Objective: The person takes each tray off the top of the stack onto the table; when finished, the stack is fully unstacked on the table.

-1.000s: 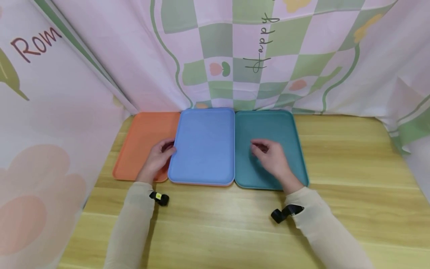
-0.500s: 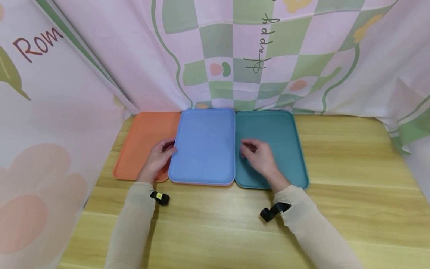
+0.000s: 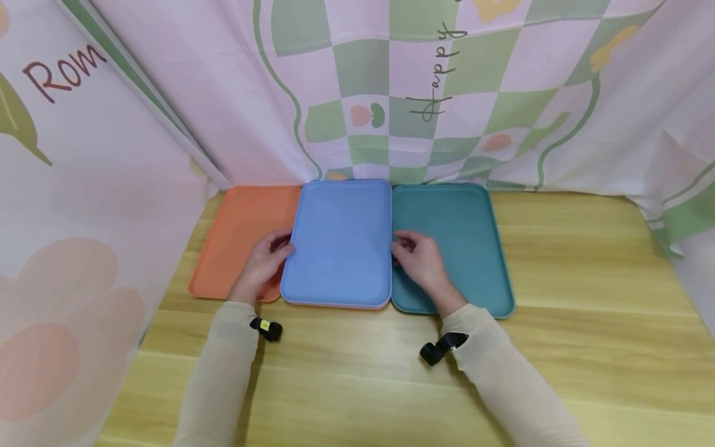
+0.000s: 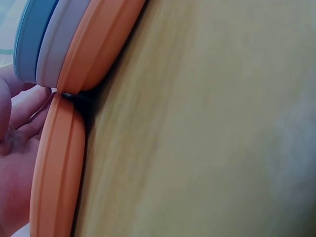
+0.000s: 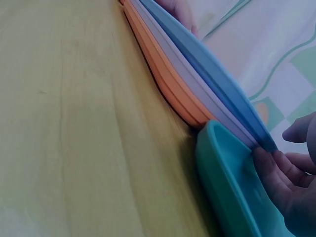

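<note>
Two pale sleeves (image 3: pixel 218 366) extend from seven and five o'clock over the wood-grain table (image 3: pixel 335 372), a small black device (image 3: pixel 272 332) at each wrist. Ahead of them, the left hand (image 3: pixel 264 264) lies over the orange tray (image 3: pixel 251 217), its thumb at the rim of the blue rectangular tray (image 3: pixel 337 236); whether its bent fingers have hold of anything I cannot tell. The right hand (image 3: pixel 421 261), over the teal tray (image 3: pixel 475 248), has its digits loosely parted, some tips against that blue rim, with no firm grip showing. From the blue tray, the hands sit near nine and three o'clock, at its two long sides, neither clearly nearer; its long axis runs six to twelve, straight away from the person. Beneath it are stacked a lilac tray (image 4: pixel 58 44) and a second orange tray (image 4: pixel 94 44). At twelve, just beyond, hangs a checked curtain (image 3: pixel 357 68).
</note>
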A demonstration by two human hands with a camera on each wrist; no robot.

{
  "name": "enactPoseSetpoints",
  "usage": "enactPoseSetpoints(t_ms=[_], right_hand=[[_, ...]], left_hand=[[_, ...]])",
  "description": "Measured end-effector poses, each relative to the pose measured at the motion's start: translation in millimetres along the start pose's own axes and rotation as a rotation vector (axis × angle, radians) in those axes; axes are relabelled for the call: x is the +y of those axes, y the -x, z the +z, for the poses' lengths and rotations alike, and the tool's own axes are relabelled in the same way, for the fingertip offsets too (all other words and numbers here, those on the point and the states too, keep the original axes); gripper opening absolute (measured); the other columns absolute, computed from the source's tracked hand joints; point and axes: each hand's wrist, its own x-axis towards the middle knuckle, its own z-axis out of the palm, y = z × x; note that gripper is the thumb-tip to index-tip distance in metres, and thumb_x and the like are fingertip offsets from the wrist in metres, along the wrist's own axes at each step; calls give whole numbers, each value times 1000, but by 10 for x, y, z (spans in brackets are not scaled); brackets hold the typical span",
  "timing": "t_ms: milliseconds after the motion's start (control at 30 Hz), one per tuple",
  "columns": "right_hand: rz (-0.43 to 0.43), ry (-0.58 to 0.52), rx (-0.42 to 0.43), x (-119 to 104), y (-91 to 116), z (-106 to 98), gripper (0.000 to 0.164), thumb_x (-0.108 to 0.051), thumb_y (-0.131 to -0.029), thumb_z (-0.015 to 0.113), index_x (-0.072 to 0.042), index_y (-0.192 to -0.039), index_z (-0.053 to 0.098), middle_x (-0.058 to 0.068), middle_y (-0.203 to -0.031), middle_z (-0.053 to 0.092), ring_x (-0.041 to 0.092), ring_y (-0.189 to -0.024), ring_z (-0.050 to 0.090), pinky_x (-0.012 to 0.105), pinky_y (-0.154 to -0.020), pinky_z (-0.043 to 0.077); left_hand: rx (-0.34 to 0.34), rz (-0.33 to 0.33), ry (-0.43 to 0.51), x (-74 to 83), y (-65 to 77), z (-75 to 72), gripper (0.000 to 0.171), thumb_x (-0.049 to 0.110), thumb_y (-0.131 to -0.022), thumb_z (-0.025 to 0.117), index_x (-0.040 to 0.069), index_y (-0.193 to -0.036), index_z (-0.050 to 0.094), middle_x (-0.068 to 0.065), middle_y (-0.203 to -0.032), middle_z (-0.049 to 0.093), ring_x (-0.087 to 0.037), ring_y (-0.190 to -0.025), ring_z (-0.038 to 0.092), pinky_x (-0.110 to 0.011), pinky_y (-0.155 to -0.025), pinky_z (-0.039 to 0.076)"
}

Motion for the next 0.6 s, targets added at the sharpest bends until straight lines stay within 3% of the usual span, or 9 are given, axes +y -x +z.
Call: enactPoseSetpoints(t_ms=[100, 200, 433, 600], right_hand=[[10, 10, 5, 17, -22, 40, 36, -7, -101, 67, 14, -131, 69, 28, -101, 75, 6, -62, 67, 20, -60, 58], [35, 6, -9, 26, -30, 68, 39, -7, -100, 68, 15, -132, 68, 25, -96, 74, 2, -58, 62, 22, -58, 58], [45, 83, -3, 0, -32, 88, 39, -8, -98, 72, 13, -131, 70, 22, -96, 74, 7, -60, 63, 21, -60, 56], [38, 123, 16, -7, -28, 102, 36, -7, -97, 70, 12, -127, 72, 21, -97, 74, 19, -72, 68, 21, -65, 54]], left_hand=[[0, 0, -8, 6, -1, 2, 53, 10, -108, 62, -1, -159, 49, -20, -165, 49, -34, -157, 44, -47, -131, 38], [2, -8, -22, 12, 3, 6, 53, 10, -108, 61, 0, -159, 49, -20, -165, 49, -34, -157, 45, -46, -131, 39], [-3, -15, -13, 22, 1, 5, 53, 10, -109, 61, 0, -159, 48, -20, -165, 49, -34, -156, 45, -47, -130, 40], [-5, -4, -9, 11, 7, 5, 53, 10, -109, 61, -1, -159, 48, -21, -166, 48, -34, -157, 45, -48, -131, 39]])
